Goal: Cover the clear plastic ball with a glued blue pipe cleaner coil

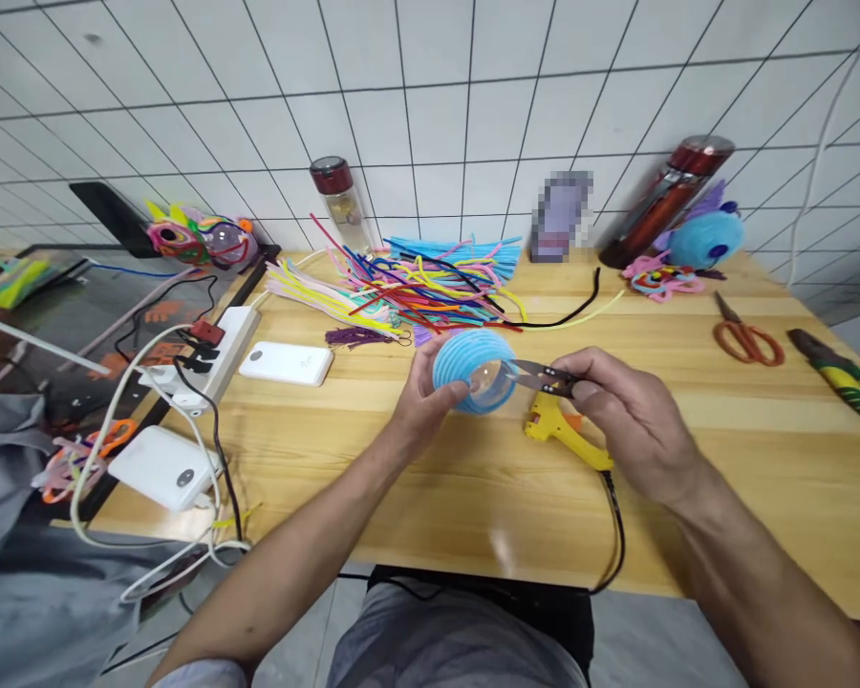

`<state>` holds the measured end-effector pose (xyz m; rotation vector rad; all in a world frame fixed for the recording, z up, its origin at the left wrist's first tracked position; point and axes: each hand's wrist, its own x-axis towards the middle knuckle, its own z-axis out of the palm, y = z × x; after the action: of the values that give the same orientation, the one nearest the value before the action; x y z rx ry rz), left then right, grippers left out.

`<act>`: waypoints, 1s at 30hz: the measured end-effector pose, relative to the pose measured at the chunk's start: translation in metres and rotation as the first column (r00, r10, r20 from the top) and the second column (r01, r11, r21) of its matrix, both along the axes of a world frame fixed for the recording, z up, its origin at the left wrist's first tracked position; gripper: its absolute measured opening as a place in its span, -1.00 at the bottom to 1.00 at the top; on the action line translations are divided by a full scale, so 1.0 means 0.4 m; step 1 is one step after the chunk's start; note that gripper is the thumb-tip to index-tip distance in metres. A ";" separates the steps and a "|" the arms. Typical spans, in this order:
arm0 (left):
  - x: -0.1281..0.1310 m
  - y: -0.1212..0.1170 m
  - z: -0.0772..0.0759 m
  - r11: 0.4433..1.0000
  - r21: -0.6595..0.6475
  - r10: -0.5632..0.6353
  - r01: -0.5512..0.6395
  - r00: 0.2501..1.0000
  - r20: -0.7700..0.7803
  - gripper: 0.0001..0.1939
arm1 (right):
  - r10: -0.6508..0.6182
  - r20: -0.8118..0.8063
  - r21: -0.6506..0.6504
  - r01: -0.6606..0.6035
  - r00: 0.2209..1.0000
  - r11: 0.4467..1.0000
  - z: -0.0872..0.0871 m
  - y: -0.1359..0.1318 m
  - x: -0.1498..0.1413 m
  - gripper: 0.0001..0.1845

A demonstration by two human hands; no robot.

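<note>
My left hand (430,387) is wrapped round a clear round ball (488,384) coiled with light-blue pipe cleaner (465,358), its thumb pressed on the near side. Part of the clear surface shows bare at the lower right. In my right hand (627,411) is a pair of small thread snips (545,375) with dark handles. Their metal blades reach the right edge of the blue coil; whether they touch it I cannot tell. Just below them on the table lies a yellow glue gun (569,435), its black cord running toward the front edge.
Behind the ball spreads a heap of coloured pipe cleaners (437,287). Orange-handled scissors (749,339) and green-yellow pliers (849,382) lie at right, below a red flask (670,201). At left are white power banks (287,363), a power strip (222,358), loose cables and another person's sleeve (7,478).
</note>
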<state>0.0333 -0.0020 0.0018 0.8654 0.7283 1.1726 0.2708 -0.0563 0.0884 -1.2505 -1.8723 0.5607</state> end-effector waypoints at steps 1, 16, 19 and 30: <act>0.001 0.000 -0.005 1.000 0.010 -0.002 0.003 1.000 -0.016 -0.07 | 0.021 0.010 -0.012 -0.021 1.000 1.000 -0.007 0.000 -0.002 -0.77; -0.006 0.000 -0.024 0.999 0.052 0.000 0.005 0.996 -0.093 -0.17 | 0.066 0.095 -0.056 -0.061 0.993 0.997 -0.078 0.033 -0.016 -0.78; -0.005 -0.002 -0.026 0.998 0.059 -0.005 0.010 0.996 -0.087 -0.18 | 0.056 0.118 -0.033 -0.053 0.991 0.998 -0.086 0.035 -0.017 -0.77; -0.005 -0.004 -0.028 0.997 0.076 -0.002 0.010 0.994 -0.107 -0.16 | 0.016 0.157 0.008 -0.017 0.988 1.000 -0.093 0.033 -0.026 -0.82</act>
<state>0.0313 -0.0035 -0.0094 0.9999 0.7711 1.1616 0.2605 -0.0432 0.0511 -1.3065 -2.0143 0.4739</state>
